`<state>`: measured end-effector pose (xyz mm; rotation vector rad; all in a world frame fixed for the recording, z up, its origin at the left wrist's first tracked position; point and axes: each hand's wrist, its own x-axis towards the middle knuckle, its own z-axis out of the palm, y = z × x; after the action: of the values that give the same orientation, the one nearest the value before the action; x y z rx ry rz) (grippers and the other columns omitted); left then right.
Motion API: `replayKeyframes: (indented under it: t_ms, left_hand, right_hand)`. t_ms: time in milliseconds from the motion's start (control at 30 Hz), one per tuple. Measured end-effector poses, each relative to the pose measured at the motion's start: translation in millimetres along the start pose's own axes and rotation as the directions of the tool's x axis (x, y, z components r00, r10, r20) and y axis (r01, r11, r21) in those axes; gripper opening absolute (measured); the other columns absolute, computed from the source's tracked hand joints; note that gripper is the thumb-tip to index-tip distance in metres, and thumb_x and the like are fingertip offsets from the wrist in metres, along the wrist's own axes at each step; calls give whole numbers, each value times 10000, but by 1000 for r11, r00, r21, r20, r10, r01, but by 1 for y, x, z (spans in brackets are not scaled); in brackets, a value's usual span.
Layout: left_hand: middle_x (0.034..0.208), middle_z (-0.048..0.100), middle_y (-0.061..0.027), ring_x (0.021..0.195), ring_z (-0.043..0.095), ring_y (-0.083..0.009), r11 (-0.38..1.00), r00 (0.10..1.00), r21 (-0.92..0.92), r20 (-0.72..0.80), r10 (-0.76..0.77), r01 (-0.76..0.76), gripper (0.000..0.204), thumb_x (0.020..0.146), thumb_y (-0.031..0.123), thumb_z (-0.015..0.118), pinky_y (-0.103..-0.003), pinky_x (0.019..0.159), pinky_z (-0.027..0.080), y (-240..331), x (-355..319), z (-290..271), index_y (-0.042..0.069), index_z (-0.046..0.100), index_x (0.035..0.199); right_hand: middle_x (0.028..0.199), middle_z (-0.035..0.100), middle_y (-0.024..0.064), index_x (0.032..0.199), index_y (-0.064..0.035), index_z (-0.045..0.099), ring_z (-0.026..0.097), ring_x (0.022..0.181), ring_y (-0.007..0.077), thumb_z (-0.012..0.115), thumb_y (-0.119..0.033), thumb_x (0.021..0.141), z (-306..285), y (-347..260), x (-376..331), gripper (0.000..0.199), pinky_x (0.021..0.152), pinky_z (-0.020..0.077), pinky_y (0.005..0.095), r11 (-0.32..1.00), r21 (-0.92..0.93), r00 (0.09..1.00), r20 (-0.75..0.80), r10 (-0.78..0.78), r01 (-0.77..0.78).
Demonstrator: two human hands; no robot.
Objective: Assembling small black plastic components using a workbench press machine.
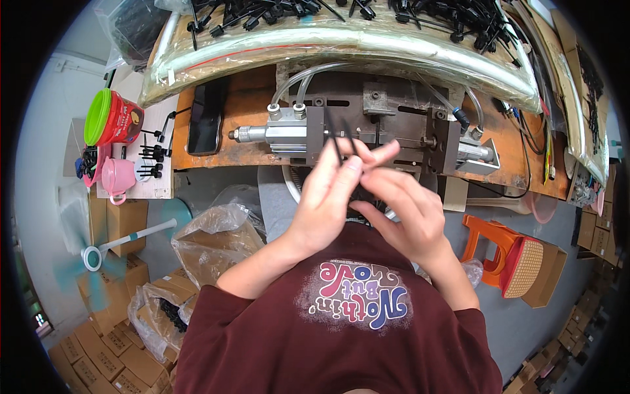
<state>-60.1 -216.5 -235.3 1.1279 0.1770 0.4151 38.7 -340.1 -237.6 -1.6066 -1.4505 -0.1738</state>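
Two thin black plastic rods (pixel 335 136) stick up from the fingers of my left hand (pixel 325 197), which is closed around them in front of the bench fixture. They are a little smeared, and their lower ends are hidden. Close against it, my right hand (pixel 413 213) has its fingers bent and its thumb apart from them, meeting the left fingertips. Something dark shows in the gap between the hands, too covered to make out. Behind both hands lies the dark metal fixture (pixel 357 92), with a silver air cylinder (pixel 287 136) at its left and another cylinder (pixel 474 152) at its right.
Many black stalked plastic parts (pixel 275 13) lie on the plastic-wrapped shelf above the fixture. A phone (pixel 206 118) rests on the bench at left, near a red-and-green tub (pixel 118 118) and a pink cup (pixel 118 176). An orange stool (pixel 502 253), fan (pixel 93 258) and cartons stand below.
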Motion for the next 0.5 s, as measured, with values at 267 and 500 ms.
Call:
replayKeyframes:
  t_ms: [267,500]
  left_hand:
    - [1240,625,-122,885,533,-89,928,998,369,-64,-28,50,385,1055,96,400,-228,810,455,8,-8,-10,-25,428,1420]
    - [1198,565,-90,1009,514,-122,987,989,87,42,-139,135,594,960,11,545,-270,888,444,24,-10,-11,-28,312,1505]
  right_hand:
    - [1168,638,166,945,-7,652,683,911,302,803,-32,698,-8,7,-20,291,716,567,375,967,-155,976,45,212,-203]
    - [1226,670,172,882,-18,625,660,703,213,681,-58,746,14,24,-17,153,672,540,309,896,-441,981,153,123,-44]
